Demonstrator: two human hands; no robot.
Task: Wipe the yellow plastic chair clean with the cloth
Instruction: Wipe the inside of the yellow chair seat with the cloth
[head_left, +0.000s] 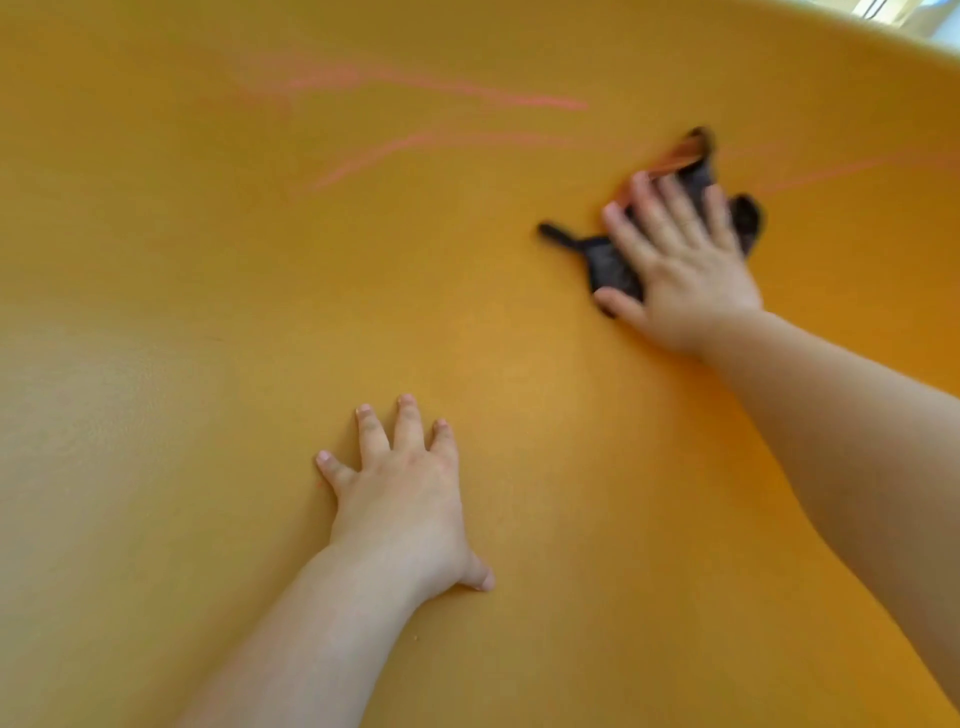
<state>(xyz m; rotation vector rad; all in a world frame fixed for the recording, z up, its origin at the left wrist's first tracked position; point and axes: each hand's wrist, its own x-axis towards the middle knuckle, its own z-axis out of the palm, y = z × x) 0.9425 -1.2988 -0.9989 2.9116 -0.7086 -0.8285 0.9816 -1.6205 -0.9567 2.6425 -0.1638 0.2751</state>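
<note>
While the dark cloth (609, 264) is pressed onto the yellow plastic chair (218, 322) by the right hand (681, 262), fingers straight, left hand (401, 493) laid flat, fingers spread

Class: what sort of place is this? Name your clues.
Likely indoors, though little shows: the yellow chair fills the view, pink marks streak it, and a bright window-like strip sits top right.

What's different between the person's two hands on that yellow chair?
The right hand presses flat on a dark cloth; the left hand rests bare on the yellow chair. The right hand lies farther up, by the pink streaks; the left hand is nearer the camera. Both are palm down with fingers spread.
</note>
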